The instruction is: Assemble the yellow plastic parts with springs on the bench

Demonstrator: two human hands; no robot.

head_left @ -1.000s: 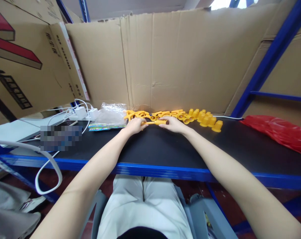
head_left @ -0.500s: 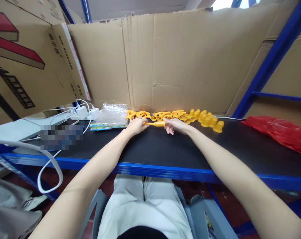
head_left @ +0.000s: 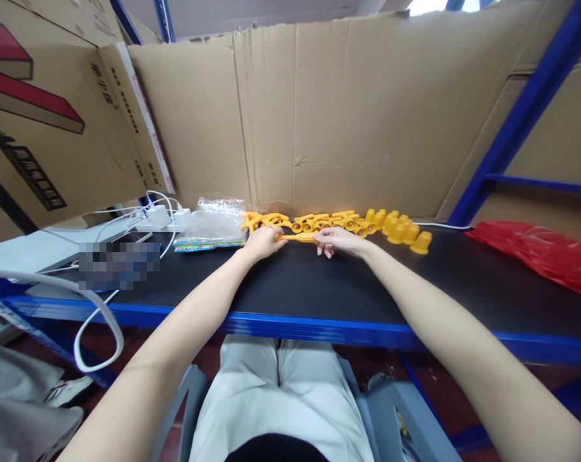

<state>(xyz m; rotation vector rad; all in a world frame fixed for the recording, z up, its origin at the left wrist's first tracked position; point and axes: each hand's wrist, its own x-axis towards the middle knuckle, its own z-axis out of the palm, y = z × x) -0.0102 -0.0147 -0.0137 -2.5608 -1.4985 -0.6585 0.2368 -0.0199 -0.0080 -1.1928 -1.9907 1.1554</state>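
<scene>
A slender yellow plastic piece lies level between my hands, just above the black tabletop. My left hand is closed on its left end, and the fingers cover that end. On the right end, my right hand pinches with thumb and forefinger while its other fingers curl below. Right behind the hands runs a heap of yellow branched plastic pieces, some with round cup-like ends. Several yellow cups stand upside down to the right of the heap.
Clear plastic bags lie left of the heap. White chargers and cables sit farther left. A red plastic bag rests at the right. Cardboard walls the back, and a blue rail edges the front.
The yellow piece has turned slightly in my hands, and its wide right part looks narrower. My right fingers have shifted a little; my left hand stays nearly in place.
</scene>
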